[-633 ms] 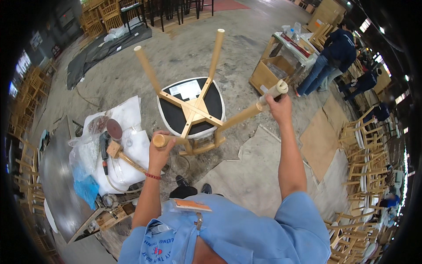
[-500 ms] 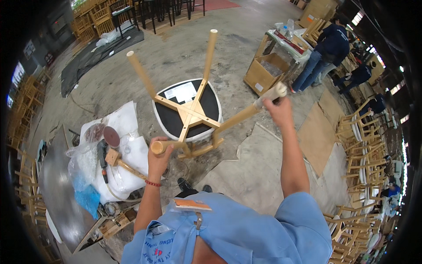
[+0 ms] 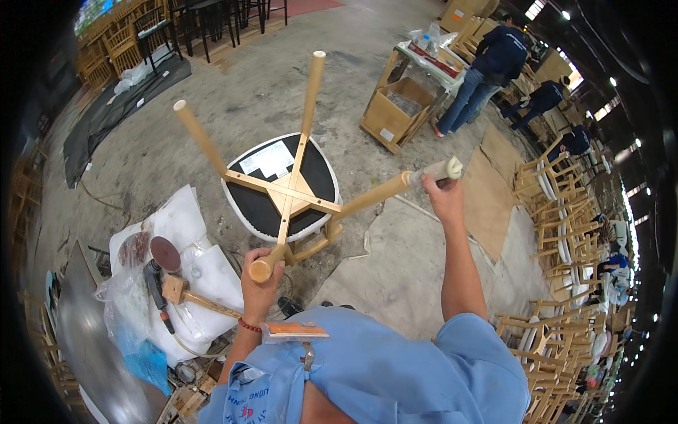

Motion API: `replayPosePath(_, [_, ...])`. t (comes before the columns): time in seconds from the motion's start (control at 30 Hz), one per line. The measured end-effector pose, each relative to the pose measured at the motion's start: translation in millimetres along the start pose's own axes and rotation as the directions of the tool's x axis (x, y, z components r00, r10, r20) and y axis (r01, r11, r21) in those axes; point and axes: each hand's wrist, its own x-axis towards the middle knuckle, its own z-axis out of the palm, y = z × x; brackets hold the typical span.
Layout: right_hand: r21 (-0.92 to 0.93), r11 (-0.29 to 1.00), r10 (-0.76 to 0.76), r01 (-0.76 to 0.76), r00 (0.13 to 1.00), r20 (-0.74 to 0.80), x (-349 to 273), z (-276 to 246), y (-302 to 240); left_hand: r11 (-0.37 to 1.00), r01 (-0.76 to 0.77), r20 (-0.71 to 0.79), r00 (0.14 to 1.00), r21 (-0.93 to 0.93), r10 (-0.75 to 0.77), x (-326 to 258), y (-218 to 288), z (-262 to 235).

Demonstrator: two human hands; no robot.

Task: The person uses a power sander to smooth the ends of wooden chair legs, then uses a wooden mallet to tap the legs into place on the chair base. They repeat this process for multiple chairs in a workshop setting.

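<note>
An upturned chair (image 3: pixel 282 191) is held out in front of the person, seat down and four wooden legs fanning up and outward above the concrete floor (image 3: pixel 233 106). The left hand (image 3: pixel 260 279) is wrapped shut around the near leg (image 3: pixel 272 258) close to its rounded tip. The right hand (image 3: pixel 445 198) is closed around the tip of the right leg (image 3: pixel 385 192), with the arm stretched well forward. The chair therefore lies ahead of both hands, between them, and its dark seat (image 3: pixel 261 205) with white edging faces the floor. The long axis of each gripped leg runs from the hand inward to the crossed braces (image 3: pixel 286 194) at the centre. The two far legs (image 3: pixel 205 145) point away, free of any hand. The left hand sits nearer the body and nearer the chair's centre; the right is further out to the side

A wooden mallet (image 3: pixel 187 295) lies on white sheeting (image 3: pixel 191 233) just left of the left hand, beside a sander (image 3: pixel 159 272) with a round disc. Other people stand well apart by a cardboard box (image 3: pixel 395 113), and stacked chairs (image 3: pixel 565 212) line the right
</note>
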Motion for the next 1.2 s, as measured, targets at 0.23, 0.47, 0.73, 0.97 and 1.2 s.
replayPosePath(0.23, [-0.164, 0.984, 0.059, -0.072, 0.995, -0.082, 8, -7, 4, 0.998, 0.056, 0.037, 0.998, -0.007, -0.056, 3, -4, -4])
replayPosePath(0.47, [-0.129, 0.99, 0.066, -0.063, 0.998, 0.018, 16, 4, -1, 0.998, 0.055, 0.047, 0.997, -0.029, -0.054, 3, -7, -5])
replayPosePath(0.73, [-0.382, 0.924, 0.126, -0.03, 0.965, 0.229, 36, 10, -24, 0.999, 0.039, 0.012, 0.999, -0.01, -0.039, 6, -12, 1])
replayPosePath(0.97, [-0.362, 0.931, 0.104, 0.051, 0.912, 0.396, 83, 11, -23, 0.994, 0.066, 0.044, 0.997, 0.083, -0.07, 6, -15, -7])
replayPosePath(1.2, [-0.102, 0.97, -0.173, 0.222, 0.918, 0.356, 256, 139, -22, 0.998, 0.07, 0.056, 0.996, 0.004, -0.071, 5, -13, -9])
